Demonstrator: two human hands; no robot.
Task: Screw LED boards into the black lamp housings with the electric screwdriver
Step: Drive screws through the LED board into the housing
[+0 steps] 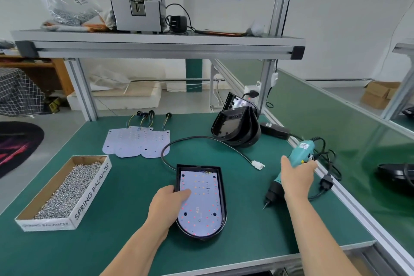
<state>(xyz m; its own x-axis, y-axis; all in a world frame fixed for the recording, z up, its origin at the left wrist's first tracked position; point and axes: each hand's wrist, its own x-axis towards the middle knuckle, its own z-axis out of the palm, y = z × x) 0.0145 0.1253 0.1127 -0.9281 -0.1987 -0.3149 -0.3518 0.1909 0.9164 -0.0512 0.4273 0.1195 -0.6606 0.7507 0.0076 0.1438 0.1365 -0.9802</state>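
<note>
Bench check: LED board (202, 206) seated inside black lamp housing (222, 188), both hands engaged.

The housing lies flat on the green table (134, 237), rounded end toward the person. The left hand (167, 203) rests on the housing's left side, fingers laid fairly straight on the board. Right of the housing and apart from it, the right hand (295, 176) grips the electric screwdriver (302, 149), bit angled down toward the table; whether the tip touches cannot be told. Left of the housing stands an open box of screws (65, 188). Behind it lie spare LED boards (136, 143), overlapping. Behind and to its right sits a stack of housings (235, 129). A black cable runs from the housing's far edge to a white connector (257, 164).
</note>
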